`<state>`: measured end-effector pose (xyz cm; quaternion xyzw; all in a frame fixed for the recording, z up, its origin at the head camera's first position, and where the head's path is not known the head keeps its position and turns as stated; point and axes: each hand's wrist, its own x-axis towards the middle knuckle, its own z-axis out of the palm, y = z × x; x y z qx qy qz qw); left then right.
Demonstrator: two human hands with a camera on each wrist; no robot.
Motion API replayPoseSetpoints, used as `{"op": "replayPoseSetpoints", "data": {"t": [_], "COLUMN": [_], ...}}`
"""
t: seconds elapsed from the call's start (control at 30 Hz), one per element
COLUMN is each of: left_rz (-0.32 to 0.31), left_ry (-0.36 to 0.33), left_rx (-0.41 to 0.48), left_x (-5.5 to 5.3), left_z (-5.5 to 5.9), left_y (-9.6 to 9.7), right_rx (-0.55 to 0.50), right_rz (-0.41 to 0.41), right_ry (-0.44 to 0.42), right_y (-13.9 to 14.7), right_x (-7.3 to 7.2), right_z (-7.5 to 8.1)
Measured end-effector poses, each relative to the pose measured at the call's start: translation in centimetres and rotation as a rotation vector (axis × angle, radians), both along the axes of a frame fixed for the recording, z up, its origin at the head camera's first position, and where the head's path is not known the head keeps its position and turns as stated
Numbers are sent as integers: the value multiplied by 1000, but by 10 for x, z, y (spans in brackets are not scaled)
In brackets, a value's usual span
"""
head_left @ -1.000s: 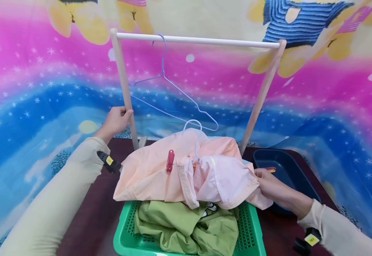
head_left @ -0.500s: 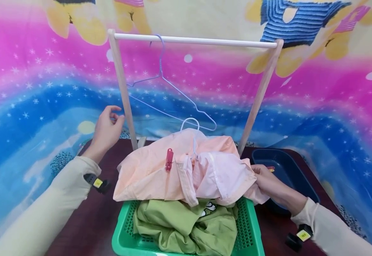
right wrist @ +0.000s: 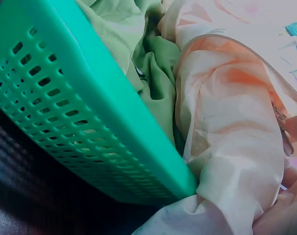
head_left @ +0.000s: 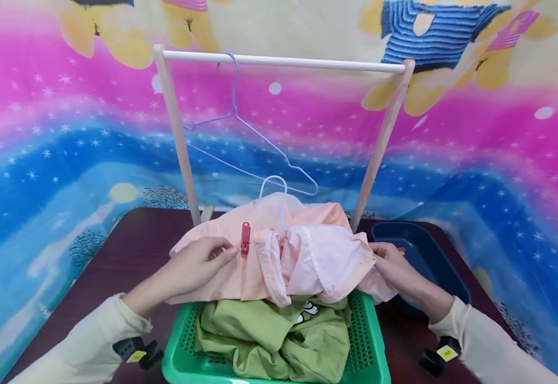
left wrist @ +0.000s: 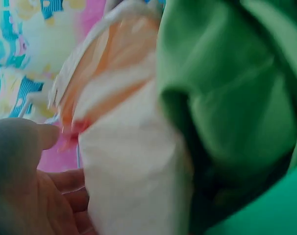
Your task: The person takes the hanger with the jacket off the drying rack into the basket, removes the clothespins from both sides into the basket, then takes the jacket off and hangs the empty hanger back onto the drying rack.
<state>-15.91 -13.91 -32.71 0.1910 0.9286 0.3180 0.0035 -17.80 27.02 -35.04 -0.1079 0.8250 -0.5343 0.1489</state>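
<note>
A peach garment (head_left: pixel 231 229), pale pink inside, lies bunched over a white hanger (head_left: pixel 273 178) and the far part of the green basket (head_left: pixel 175 341). A red clothespin (head_left: pixel 245 240) is clipped on its front. My left hand (head_left: pixel 189 269) is at the garment's left side, thumb and fingers apart beside the clothespin; the left wrist view is blurred. My right hand (head_left: pixel 398 269) pinches the garment's right edge. A small dark clip (right wrist: pixel 282 125) shows by the right thumb in the right wrist view. A green garment (head_left: pixel 269 336) lies in the basket.
A wooden rack with a white rail (head_left: pixel 283 61) stands behind, a purple wire hanger (head_left: pixel 259 138) hanging from it. A dark blue tray (head_left: pixel 418 234) sits at the right on the dark table (head_left: pixel 101 272). A patterned cloth (head_left: pixel 43 160) covers the background.
My left hand has let go of the rack's left post and moved down and right to the peach garment. The right hand keeps its pinch on the garment's edge.
</note>
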Motion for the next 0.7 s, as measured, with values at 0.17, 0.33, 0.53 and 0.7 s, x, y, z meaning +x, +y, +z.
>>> {"op": "replayPoseSetpoints", "data": {"t": [0.17, 0.33, 0.53, 0.7], "left_rz": [-44, -31, -25, -42], "left_ry": [-39, -43, -45, -43], "left_rx": [55, 166, 223, 235], "left_x": [8, 6, 2, 0], "left_z": [-11, -22, -28, -28], "left_y": [6, 6, 5, 7], "right_rx": [21, 25, -29, 21], "right_rz": [-2, -28, -55, -49], "right_ry": [61, 168, 337, 445], "right_y": [-2, -4, -11, -16], "right_x": [4, 6, 5, 4], "right_z": [3, 7, 10, 14]}}
